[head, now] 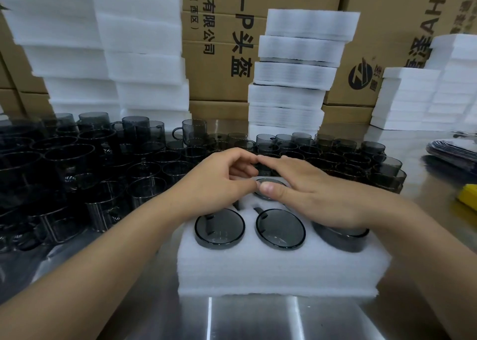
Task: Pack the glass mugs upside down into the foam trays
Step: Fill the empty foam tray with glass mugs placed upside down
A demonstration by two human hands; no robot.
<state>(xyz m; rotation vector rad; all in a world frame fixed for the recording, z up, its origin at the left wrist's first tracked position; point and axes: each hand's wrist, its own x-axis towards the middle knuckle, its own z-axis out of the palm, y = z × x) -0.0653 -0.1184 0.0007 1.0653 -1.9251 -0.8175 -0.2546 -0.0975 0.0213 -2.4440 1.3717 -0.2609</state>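
Foam tray (271, 270) on the counter (258, 319), directly under both hands. Near row below the wrists: three mugs inverted, the one under the right wrist (340, 239) not pushed fully down, judging by its exposed wall. Left hand (219, 182) and right hand (307, 187) meet over a far-row mug (268, 184), fingers loosely curled on its upturned base, pressing rather than gripping. Rest of far row hidden. Beyond the hands, loose mugs (103, 164) and spare trays (296, 68) remain: plenty left.

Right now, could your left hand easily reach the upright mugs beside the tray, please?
Probably yes: the left hand hovers over the foam tray, and the loose mugs stand just beside it, nothing between.
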